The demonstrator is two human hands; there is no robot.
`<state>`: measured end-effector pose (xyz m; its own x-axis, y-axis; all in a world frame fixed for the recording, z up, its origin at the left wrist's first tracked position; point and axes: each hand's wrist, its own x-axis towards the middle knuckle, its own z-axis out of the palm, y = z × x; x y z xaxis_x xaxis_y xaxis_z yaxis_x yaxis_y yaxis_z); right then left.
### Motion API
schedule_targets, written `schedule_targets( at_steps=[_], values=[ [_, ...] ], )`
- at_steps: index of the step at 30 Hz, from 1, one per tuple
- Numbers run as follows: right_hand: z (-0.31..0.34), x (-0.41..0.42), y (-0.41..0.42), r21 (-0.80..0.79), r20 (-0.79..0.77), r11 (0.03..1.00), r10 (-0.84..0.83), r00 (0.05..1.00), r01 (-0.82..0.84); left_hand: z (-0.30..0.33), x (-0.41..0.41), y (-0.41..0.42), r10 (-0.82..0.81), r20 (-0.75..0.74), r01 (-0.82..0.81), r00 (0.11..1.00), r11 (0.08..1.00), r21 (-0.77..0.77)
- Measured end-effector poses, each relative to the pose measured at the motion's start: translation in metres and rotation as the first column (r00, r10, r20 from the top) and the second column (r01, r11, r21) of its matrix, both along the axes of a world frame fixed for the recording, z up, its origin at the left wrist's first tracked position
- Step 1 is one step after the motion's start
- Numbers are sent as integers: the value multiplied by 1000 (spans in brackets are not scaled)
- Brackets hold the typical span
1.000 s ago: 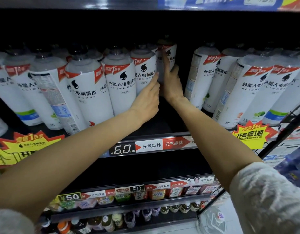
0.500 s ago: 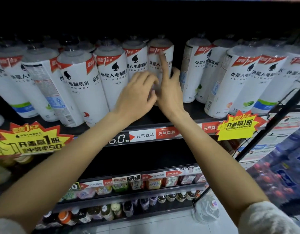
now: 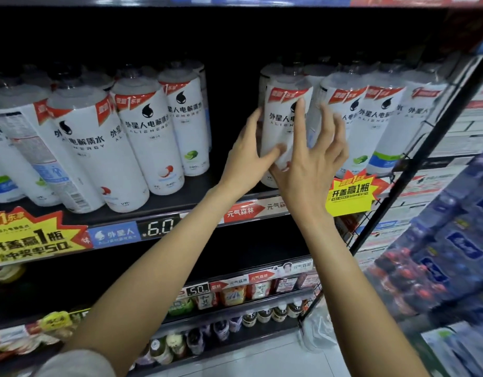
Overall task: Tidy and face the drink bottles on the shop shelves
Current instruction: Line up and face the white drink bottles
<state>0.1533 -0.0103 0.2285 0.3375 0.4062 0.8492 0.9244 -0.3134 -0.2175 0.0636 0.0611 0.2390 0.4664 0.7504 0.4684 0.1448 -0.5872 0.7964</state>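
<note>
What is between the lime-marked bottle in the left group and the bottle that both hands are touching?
Only a dark, bare gap of shelf separates the lime bottle from the touched bottle; the left hand reaches across it, as the head view shows.

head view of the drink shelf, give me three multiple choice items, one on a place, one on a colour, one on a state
1. Where does the bottle between both hands stand?
A. at the left end of the right-hand group
B. on the bottom shelf
C. on the floor

2. What colour is the promo tag hanging below the right-hand bottles?
A. green
B. yellow with a red edge
C. plain white

3. How is the left hand on that bottle?
A. clenched, off it
B. flat on the shelf edge
C. thumb and fingers round its left side

Answers:
1 A: a dark gap lies to its left and more bottles to its right.
2 B: yellow face, red jagged border.
3 C: the thumb crosses the front; the right hand spreads over the label.
</note>
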Motion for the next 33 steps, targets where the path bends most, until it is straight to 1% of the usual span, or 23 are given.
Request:
schedule_targets(
  at_steps=[2,5,9,11,14,15,18,20,22,25,28,31,33],
  values=[
    [0,6,-3,20,25,999,-46,999,46,-4,8,-3,19,22,-19,1000,999,30],
    [1,15,-5,5,15,999,-47,999,47,-7,17,-6,15,49,-17,999,999,42],
    [-1,24,-5,-49,2,999,-10,1000,10,-4,16,-1,-35,54,36,998,999,-16],
    [-2,26,-4,-65,-8,998,16,1000,-17,-2,11,8,-42,93,47,995,998,-50],
    [-2,25,-3,-43,-76,996,72,995,-76,1,11,26,119,134,-120,984,993,-2],
    [-1,25,-2,-27,-94,996,81,992,-84,1,13,32,145,137,-145,980,989,-10],
    [5,21,2,9,-106,999,53,993,-52,3,20,47,65,80,-60,995,996,-67],
    [8,18,5,7,-109,1000,20,994,-19,3,25,51,-5,33,9,999,994,-112],
    [8,17,7,0,-100,1000,-2,995,2,2,28,51,-50,14,51,999,991,-121],
    [6,17,8,16,-103,1000,4,995,-2,1,32,51,-73,15,74,997,992,-103],
    [6,17,9,30,-108,999,17,994,-14,0,33,51,-60,-27,58,998,996,-63],
    [5,17,9,33,-111,999,20,994,-16,0,28,49,-60,-37,59,998,998,-27],
    [5,16,7,41,-124,999,27,992,-23,-1,25,48,-70,-42,69,997,997,-29]
  ],
)
